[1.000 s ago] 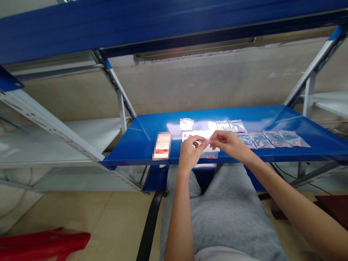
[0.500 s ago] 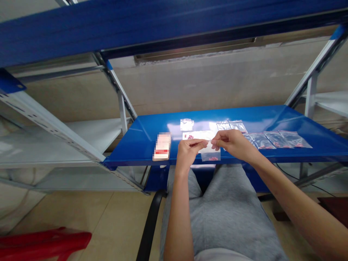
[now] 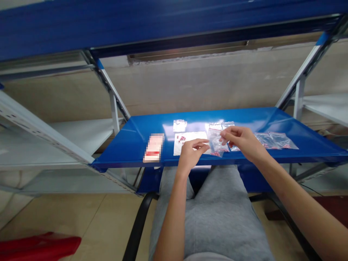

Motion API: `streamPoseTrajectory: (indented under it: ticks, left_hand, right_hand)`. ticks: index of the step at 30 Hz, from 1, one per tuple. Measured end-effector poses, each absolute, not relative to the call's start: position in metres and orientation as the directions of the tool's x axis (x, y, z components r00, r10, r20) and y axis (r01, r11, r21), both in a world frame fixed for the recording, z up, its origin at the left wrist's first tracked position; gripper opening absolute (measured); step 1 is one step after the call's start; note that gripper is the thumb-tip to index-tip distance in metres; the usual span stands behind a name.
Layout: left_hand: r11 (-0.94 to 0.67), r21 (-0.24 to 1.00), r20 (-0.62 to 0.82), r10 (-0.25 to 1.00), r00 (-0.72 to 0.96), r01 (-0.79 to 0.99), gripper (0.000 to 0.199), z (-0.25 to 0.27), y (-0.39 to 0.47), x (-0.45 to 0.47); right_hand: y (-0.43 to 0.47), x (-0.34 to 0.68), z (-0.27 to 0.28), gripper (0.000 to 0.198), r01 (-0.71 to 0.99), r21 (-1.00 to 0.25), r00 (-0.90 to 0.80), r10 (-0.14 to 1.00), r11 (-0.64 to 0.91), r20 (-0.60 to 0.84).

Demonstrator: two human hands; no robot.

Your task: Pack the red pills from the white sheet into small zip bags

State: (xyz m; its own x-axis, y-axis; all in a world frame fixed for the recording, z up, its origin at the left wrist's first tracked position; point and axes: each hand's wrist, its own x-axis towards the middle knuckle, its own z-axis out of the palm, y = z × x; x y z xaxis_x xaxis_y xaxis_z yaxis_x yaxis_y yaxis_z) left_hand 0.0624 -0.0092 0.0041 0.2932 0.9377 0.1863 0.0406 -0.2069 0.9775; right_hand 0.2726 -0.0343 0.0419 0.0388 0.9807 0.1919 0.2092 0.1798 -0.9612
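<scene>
My right hand (image 3: 241, 139) pinches the upper right corner of a small clear zip bag (image 3: 215, 142) with a few red bead-like pieces in its bottom. The bag hangs tilted near the front edge of the blue table (image 3: 152, 125). Just left of the bag is my left hand (image 3: 191, 152), its thumb and fingers apart with nothing between them. Behind the left hand lies a white sheet (image 3: 178, 148), partly covered by that hand, with several loose red pieces (image 3: 182, 139) on it.
Filled zip bags (image 3: 284, 140) lie in a row at the right, partly behind my right hand. More bags (image 3: 228, 125) rest farther back, and a small pack of bags (image 3: 179, 125) lies behind the sheet. A blurred-out phone (image 3: 154, 148) is at the left. Metal posts (image 3: 114, 98) flank the table.
My left hand has let go of the bag's top edge. My right hand has moved slightly right, carrying the bag, which now hangs tilted. The camera view has shifted a little to the right.
</scene>
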Motion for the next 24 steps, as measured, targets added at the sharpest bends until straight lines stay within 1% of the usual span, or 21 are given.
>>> streamPoseTrajectory:
  ticks: [3,5,7,9,11,13,15,18,20,22,24]
  left_hand:
    - [-0.227,0.973,0.206,0.938,0.278,0.045,0.011,0.003,-0.004,0.089]
    - [-0.248,0.966,0.222,0.939,0.263,0.07,0.009,0.004,0.001,0.11]
    - [-0.275,0.959,0.245,0.93,0.275,0.075,0.01,0.006,0.011,0.133]
    - [-0.258,0.964,0.229,0.929,0.291,0.065,0.012,0.007,0.024,0.158]
    - [-0.225,0.973,0.199,0.933,0.301,0.054,0.015,0.006,0.041,0.183]
    - [-0.185,0.981,0.155,0.933,0.324,0.065,0.019,0.004,0.06,0.207]
    - [-0.201,0.97,0.147,0.932,0.331,0.134,0.025,0.0,0.079,0.229]
    - [-0.322,0.89,0.196,0.909,0.369,0.321,0.036,-0.006,0.1,0.256]
    - [-0.365,0.821,0.195,0.902,0.384,0.439,0.043,-0.01,0.108,0.269]
    - [-0.398,0.738,0.191,0.898,0.398,0.545,0.048,-0.012,0.111,0.278]
    - [-0.425,0.649,0.187,0.893,0.409,0.631,0.053,-0.014,0.111,0.284]
  right_hand:
    - [-0.04,0.297,0.034,0.037,0.059,-0.991,0.029,0.992,0.124,0.126]
    - [-0.042,0.312,0.026,0.044,-0.047,-0.997,0.029,0.998,0.059,0.058]
    - [-0.039,0.327,0.018,0.05,-0.087,-0.996,0.043,0.999,0.004,0.0]
    - [-0.03,0.343,0.013,0.053,-0.025,-0.999,0.069,0.997,-0.032,-0.034]
    - [-0.015,0.363,0.013,0.053,0.097,-0.994,0.108,0.994,-0.046,-0.036]
    - [0.005,0.386,0.016,0.048,0.198,-0.979,0.194,0.981,-0.049,-0.01]
    - [0.027,0.408,0.02,0.04,0.283,-0.956,0.266,0.964,-0.073,0.005]
    - [0.054,0.433,0.021,0.028,0.331,-0.931,0.341,0.94,-0.152,-0.032]
    - [0.068,0.441,0.016,0.025,0.421,-0.881,0.393,0.919,-0.215,-0.037]
    - [0.077,0.445,0.007,0.026,0.546,-0.79,0.449,0.893,-0.279,-0.005]
    - [0.084,0.447,-0.003,0.027,0.673,-0.663,0.47,0.882,-0.327,0.043]
